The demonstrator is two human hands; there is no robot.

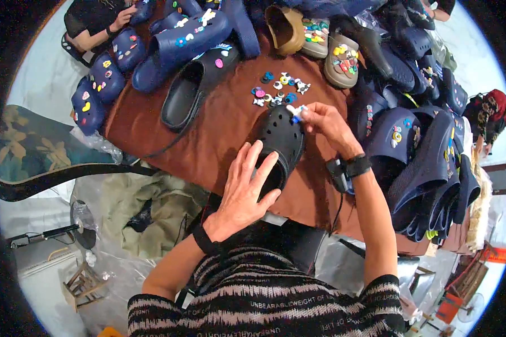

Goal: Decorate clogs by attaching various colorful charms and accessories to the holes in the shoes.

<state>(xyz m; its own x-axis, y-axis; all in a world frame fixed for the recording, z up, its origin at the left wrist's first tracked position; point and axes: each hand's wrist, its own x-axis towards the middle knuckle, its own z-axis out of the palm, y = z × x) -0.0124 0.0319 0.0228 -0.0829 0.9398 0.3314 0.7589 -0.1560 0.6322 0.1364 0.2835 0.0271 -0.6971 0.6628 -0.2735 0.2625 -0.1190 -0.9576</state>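
In front of me on the brown cloth lies a black clog with holes in its top, toe pointing away. My left hand rests on its near, open end with fingers spread. Pinched in my right hand is a small white and blue shoe charm, held at the right side of the clog's toe. Whether the charm touches a hole I cannot tell. Just beyond the toe is a loose pile of small colourful charms. Another black clog, with a pink charm on it, lies to the left.
Charm-covered blue clogs line the far left. A brown clog sits beyond my right hand, and dark blue clogs are heaped at the right. A cable hangs from my right wrist. Other people are at the far left and right.
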